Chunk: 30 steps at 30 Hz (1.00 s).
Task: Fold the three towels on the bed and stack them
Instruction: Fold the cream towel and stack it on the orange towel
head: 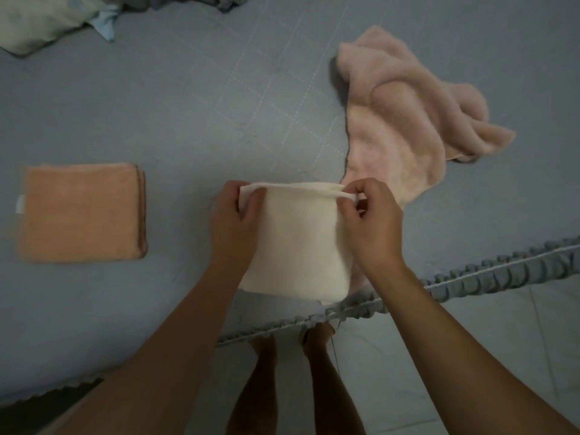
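Towels lie on the grey quilted bed cover (194, 98), three of them. From the head camera, the soft cream towel (298, 243) is in the middle, near the frilly grey edge of the bed (489, 271). It is doubled over, with its top edges lifted. The left hand (233, 221) pinches the top left corner between thumb and fingers. The right hand (370, 221) pinches the top right corner the same way, fingers curled tight. The orange towel, folded into a neat square (83, 213), lies flat well off to the left. The fluffy pink towel (417, 120) lies rumpled in a heap, behind the cream one and to the right. A pale pillow (40, 20) sits in the far left corner. Two bare legs stand on the white tiled floor (470, 334).
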### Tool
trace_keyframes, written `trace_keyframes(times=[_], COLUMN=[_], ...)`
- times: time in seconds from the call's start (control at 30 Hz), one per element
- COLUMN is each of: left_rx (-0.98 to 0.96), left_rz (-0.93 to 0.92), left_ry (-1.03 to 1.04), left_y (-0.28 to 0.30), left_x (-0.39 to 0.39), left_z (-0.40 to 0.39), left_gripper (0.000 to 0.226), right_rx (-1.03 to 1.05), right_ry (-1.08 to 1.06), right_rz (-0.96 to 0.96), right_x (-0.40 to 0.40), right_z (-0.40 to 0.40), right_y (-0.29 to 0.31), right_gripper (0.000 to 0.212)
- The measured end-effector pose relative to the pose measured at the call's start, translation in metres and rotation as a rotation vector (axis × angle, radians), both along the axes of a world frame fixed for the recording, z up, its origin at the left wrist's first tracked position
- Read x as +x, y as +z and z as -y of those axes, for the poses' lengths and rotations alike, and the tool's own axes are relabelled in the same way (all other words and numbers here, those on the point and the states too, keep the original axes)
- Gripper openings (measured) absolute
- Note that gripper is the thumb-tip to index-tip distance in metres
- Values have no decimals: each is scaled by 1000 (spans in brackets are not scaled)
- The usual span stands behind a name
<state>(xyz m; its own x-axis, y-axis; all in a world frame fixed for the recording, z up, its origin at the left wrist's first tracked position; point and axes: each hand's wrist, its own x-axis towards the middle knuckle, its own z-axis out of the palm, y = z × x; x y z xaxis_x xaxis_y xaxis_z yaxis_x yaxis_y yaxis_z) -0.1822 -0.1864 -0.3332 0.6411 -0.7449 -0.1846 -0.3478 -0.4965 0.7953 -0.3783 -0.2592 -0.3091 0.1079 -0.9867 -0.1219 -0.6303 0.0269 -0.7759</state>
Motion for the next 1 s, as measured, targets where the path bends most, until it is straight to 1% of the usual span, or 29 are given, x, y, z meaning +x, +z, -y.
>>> trace_keyframes(times=[0.03, 0.07, 0.1, 0.13, 0.2, 0.3, 0.4, 0.47, 0.5, 0.53, 0.6, 0.63, 0.67, 0.73, 0.87, 0.93, 1.0], left_rx=[40, 102, 183, 256, 336, 451, 554, 566, 563, 558, 560, 558, 540, 456, 182, 24, -146], left_rz=[-79, -171, -241, -274, -265, -241, -288, -304, -346, -442, -754, -891, -978, -1062, -1166, -1166, -1166], left_ry=[68, 111, 126, 120, 89, 46, 49, 79, 90, 107, 139, 133, 111, 126, 381, 483, 598], left_y=[-5, -10, -15, -18, -22, -25, -27, -27, -25, -21, -6, 3, 14, 31, 72, 91, 103], left_x=[-1, -2, -3, -4, -5, -2, -1, -2, -1, 0, 6, 9, 12, 16, 35, 53, 78], left_z=[-1, -2, -5, -10, -21, -34, -36, -33, -32, -31, -34, -39, -45, -61, -91, -104, -114], left_gripper=[15, 22, 32, 39, 43, 36, 48, 57, 61, 63, 65, 61, 54, 46, 46, 46, 52], right_rx=[8, 69, 167, 265, 356, 365, 475, 586, 626, 660, 741, 785, 816, 836, 807, 775, 730], right_ry=[-9, -25, -48, -77, -120, -130, -111, -96, -110, -137, -177, -174, -153, -96, 55, 118, 163], right_rz=[16, 17, 7, -9, -49, -90, -114, -91, -66, -45, -20, -11, -3, 16, 87, 139, 205], right_x=[4, 7, 8, 7, 2, -7, -8, -2, 0, 1, -1, -2, -2, 2, 38, 74, 120], right_z=[3, 5, 5, 4, -7, -35, -61, -74, -76, -74, -62, -56, -51, -46, -33, -25, -16], right_y=[-2, -6, -11, -14, -18, -16, -14, -14, -15, -17, -17, -15, -12, 2, 50, 78, 99], right_gripper=[11, 14, 20, 25, 29, 28, 36, 45, 47, 47, 52, 55, 56, 51, 35, 30, 25])
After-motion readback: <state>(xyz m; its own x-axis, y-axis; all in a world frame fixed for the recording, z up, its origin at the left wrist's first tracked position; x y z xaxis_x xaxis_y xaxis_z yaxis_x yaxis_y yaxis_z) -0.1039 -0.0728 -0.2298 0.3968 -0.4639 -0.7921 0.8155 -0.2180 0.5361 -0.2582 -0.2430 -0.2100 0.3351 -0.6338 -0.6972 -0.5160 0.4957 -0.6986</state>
